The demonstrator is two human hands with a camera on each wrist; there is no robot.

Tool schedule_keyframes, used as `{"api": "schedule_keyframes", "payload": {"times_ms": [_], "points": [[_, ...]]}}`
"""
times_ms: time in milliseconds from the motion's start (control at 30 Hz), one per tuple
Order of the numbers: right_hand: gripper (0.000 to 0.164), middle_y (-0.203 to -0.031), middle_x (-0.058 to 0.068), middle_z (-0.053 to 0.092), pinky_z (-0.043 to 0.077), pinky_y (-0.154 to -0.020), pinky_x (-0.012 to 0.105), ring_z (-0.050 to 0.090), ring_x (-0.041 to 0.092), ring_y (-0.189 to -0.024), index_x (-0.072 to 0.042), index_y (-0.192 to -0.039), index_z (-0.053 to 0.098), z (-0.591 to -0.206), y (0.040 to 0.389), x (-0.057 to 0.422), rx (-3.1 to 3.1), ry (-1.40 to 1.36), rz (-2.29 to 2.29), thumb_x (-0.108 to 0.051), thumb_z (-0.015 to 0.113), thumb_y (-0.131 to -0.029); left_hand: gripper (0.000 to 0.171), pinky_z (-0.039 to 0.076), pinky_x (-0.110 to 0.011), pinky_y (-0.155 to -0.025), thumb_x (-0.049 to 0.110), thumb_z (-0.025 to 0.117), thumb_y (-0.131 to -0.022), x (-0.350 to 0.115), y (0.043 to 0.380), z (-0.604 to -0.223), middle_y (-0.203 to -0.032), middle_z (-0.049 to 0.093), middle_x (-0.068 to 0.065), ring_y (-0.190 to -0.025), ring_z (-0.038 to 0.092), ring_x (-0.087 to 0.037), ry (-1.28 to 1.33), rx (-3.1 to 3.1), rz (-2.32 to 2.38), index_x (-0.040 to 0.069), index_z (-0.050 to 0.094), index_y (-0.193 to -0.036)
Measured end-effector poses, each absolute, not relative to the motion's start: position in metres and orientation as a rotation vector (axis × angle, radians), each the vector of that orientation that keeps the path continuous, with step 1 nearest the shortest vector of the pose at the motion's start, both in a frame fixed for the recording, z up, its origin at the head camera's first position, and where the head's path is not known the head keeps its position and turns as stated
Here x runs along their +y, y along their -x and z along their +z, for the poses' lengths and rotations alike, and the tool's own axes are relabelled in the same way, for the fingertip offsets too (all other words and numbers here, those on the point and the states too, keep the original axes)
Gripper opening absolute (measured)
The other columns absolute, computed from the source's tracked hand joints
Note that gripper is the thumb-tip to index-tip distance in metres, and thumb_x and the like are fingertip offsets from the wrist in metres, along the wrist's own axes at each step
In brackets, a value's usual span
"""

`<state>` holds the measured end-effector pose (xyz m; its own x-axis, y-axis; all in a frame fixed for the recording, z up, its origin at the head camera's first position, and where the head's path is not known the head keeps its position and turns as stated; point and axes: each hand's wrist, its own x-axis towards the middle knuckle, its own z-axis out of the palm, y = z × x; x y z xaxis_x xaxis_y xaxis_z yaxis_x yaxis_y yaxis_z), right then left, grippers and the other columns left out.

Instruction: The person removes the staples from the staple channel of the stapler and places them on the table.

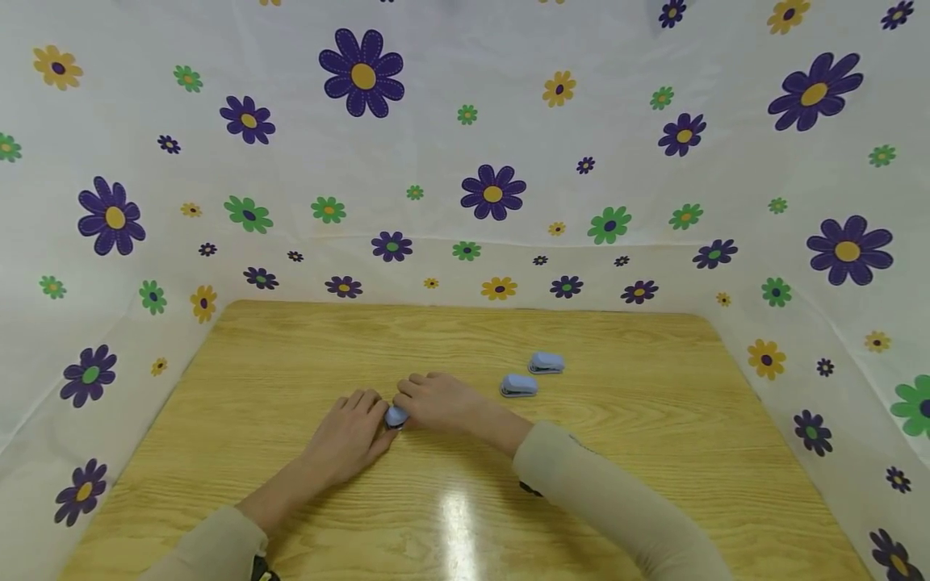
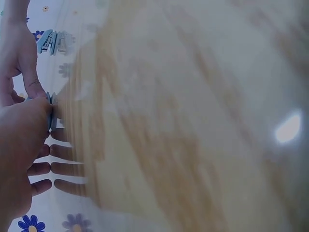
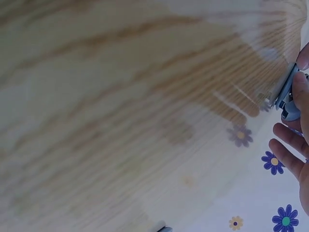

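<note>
Between my two hands, left of the table's middle, a small light-blue stapler (image 1: 395, 416) lies low at the wood, partly covered by fingers. My left hand (image 1: 350, 433) pinches it from the left, thumb at the near side. From the right, my right hand (image 1: 441, 402) grips its other end, fingers bent over the top. The left wrist view shows the stapler's edge (image 2: 49, 111) at the left thumb, the other fingers spread. In the right wrist view its grey-blue body (image 3: 288, 94) sits by the thumb while two fingers extend below.
Two more light-blue staplers stand right of my hands, one nearer (image 1: 519, 386) and one farther back (image 1: 546, 363). The glossy wooden table (image 1: 617, 452) meets a white flowered cloth (image 1: 436, 145) at the back and both sides.
</note>
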<state>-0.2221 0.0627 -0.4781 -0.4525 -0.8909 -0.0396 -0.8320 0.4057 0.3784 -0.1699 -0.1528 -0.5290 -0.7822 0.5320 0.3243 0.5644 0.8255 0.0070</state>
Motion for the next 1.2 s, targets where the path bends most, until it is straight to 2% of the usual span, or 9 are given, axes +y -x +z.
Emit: {"api": "schedule_keyframes", "payload": {"times_ms": [300,533,800,1000,1200], "points": [[0.040,-0.122,-0.008,0.066,0.057,-0.088,0.021,0.067,0.007,-0.109,-0.020,-0.126,0.063,-0.481,0.223,0.064,-2.479,-1.555,-0.491,-0.053,0.050,-0.108,0.034,0.057,-0.048,-0.088,0.041,0.072,-0.099,-0.150,0.169,-0.527,-0.110,0.066,-0.010,-0.102,0.065,-0.029,0.821,-2.711,-0.143,0.009,0.065,-0.109],[0.037,-0.118,-0.008,0.065,0.056,-0.088,0.022,0.067,0.006,-0.105,-0.019,-0.124,0.061,-0.483,0.222,0.065,-2.446,-1.560,-0.478,-0.051,0.049,-0.108,0.035,0.056,-0.047,-0.084,0.041,0.074,-0.098,-0.149,0.168,-0.525,-0.107,0.066,-0.009,-0.097,0.064,-0.028,0.830,-2.680,-0.133,0.008,0.065,-0.108],[0.038,-0.122,-0.007,0.065,0.050,-0.114,0.032,0.069,0.008,-0.115,-0.019,-0.125,0.060,-0.486,0.223,0.067,-2.386,-1.556,-0.499,-0.051,0.046,-0.109,0.037,0.056,-0.048,-0.083,0.042,0.073,-0.099,-0.149,0.168,-0.527,-0.110,0.067,-0.011,-0.100,0.065,-0.030,0.823,-2.682,-0.100,0.007,0.064,-0.110],[0.039,-0.124,-0.006,0.065,0.048,-0.116,0.034,0.068,0.009,-0.115,-0.019,-0.125,0.060,-0.489,0.225,0.068,-2.339,-1.542,-0.513,-0.051,0.045,-0.109,0.037,0.056,-0.049,-0.082,0.041,0.072,-0.099,-0.148,0.168,-0.524,-0.111,0.067,-0.012,-0.100,0.065,-0.031,0.816,-2.711,-0.120,0.006,0.065,-0.111],[0.038,-0.123,-0.005,0.065,0.047,-0.116,0.035,0.067,0.010,-0.115,-0.018,-0.125,0.059,-0.489,0.225,0.069,-2.418,-1.552,-0.398,-0.050,0.047,-0.109,0.035,0.057,-0.050,-0.088,0.037,0.071,-0.100,-0.149,0.168,-0.523,-0.115,0.066,-0.014,-0.105,0.065,-0.031,0.811,-2.755,-0.172,0.006,0.064,-0.113]]}}
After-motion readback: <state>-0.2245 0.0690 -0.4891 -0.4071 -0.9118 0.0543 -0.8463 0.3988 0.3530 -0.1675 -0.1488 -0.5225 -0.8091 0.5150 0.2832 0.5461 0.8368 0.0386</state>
